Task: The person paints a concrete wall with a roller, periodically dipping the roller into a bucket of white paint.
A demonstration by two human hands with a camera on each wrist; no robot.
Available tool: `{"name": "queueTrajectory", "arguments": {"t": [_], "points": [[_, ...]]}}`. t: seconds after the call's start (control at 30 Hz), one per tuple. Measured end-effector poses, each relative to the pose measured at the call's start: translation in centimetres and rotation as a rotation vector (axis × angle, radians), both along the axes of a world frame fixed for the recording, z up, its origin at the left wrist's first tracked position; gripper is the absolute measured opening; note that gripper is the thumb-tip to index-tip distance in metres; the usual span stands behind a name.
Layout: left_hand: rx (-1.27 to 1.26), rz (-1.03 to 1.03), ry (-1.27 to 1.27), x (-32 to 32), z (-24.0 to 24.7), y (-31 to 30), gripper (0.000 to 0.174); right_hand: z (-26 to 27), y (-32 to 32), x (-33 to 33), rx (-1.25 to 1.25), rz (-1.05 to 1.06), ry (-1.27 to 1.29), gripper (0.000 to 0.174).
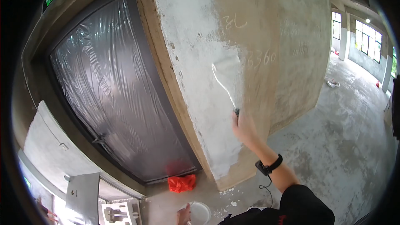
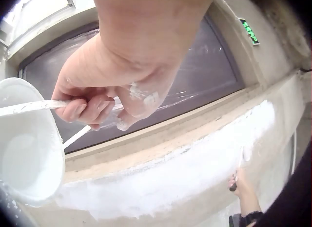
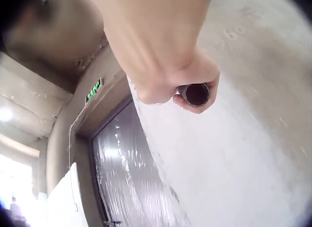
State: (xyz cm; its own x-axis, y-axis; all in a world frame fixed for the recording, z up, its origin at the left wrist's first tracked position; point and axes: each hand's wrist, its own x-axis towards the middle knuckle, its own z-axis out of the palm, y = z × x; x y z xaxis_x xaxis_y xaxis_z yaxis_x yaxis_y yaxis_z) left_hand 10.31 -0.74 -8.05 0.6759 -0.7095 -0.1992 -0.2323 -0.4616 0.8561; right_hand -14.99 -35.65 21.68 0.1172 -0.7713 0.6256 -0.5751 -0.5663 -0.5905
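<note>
My right hand point(image 1: 246, 132) grips the dark handle of a paint roller point(image 1: 227, 66), arm stretched up toward the wall. The roller's white sleeve lies against the wall point(image 1: 196, 87), at the border between white paint and bare tan plaster. In the right wrist view, the round dark end of the roller handle point(image 3: 197, 95) pokes out of the curled fingers. Low in the head view, my left hand point(image 1: 183, 215) is beside a white bucket point(image 1: 201, 213). The left wrist view has its fingers curled round the bucket's thin white handle point(image 2: 34, 107); white paint smears the hand.
A plastic-covered dark door point(image 1: 121, 87) stands left of the wall. On the floor by it lies a red plastic bag point(image 1: 181, 183), with white flakes point(image 1: 233, 203) scattered nearby. Concrete floor point(image 1: 333, 141) stretches to windows at the right. A metal cabinet point(image 1: 82, 198) stands lower left.
</note>
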Motion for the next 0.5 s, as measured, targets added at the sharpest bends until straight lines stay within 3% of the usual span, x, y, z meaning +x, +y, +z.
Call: {"name": "queueTrajectory", "arguments": {"t": [0.03, 0.1, 0.17, 0.2, 0.3, 0.37, 0.5], "points": [[0.207, -0.031, 0.181, 0.8, -0.7, -0.2, 0.058, -1.9, 0.5, -0.5, -0.019, -0.007, 0.025, 0.033], [0.126, 0.0, 0.222, -1.1, 1.8, 0.0, 0.059, -4.8, 2.4, -1.5, 0.23, 0.012, 0.047, 0.034], [0.045, 0.031, 0.261, -2.6, 5.3, -0.4, 0.06, -10.9, 2.5, -1.9, 0.203, 0.0, 0.016, 0.035], [0.103, 0.078, 0.346, -3.1, 6.9, -0.9, 0.053, -12.5, 3.3, -2.3, 0.206, 0.001, 0.015, 0.035], [0.157, 0.106, 0.402, -3.6, 7.5, -1.4, 0.048, -16.1, 5.2, -3.5, 0.377, 0.007, 0.059, 0.035], [0.151, 0.09, 0.372, -3.6, 7.6, -1.2, 0.049, -18.0, 5.8, -3.9, 0.475, 0.026, 0.072, 0.032], [0.187, 0.097, 0.365, -4.0, 9.3, -2.0, 0.049, -15.9, 5.9, -3.6, 0.522, 0.041, 0.053, 0.033]]}}
